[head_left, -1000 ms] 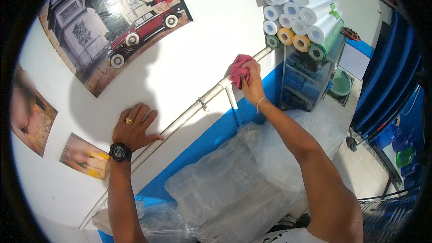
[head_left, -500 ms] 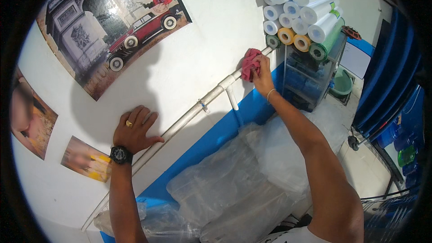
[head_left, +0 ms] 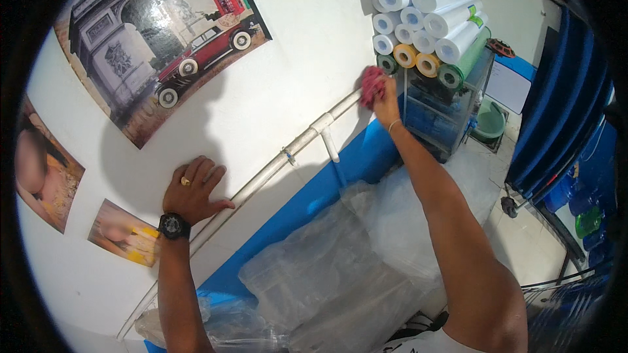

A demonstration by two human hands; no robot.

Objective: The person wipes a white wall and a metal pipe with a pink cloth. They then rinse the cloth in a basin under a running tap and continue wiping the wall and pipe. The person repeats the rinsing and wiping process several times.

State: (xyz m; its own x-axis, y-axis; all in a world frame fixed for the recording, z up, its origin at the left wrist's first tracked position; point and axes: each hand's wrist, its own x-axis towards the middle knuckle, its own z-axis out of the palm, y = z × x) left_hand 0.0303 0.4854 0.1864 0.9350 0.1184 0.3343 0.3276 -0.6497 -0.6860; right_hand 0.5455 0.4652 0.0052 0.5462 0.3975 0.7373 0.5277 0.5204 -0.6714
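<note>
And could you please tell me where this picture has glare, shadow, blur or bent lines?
Head view: pale glare on the poster; head view: a broad shadow on the wall above the left hand; head view: blurred patches on two photos; head view: the poster's lower edge bows, and a dark round rim cuts off the corners.

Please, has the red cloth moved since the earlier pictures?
Yes: the red cloth has moved up and right along the white pipe, farther from its joint and closer to the stacked rolls.
</note>
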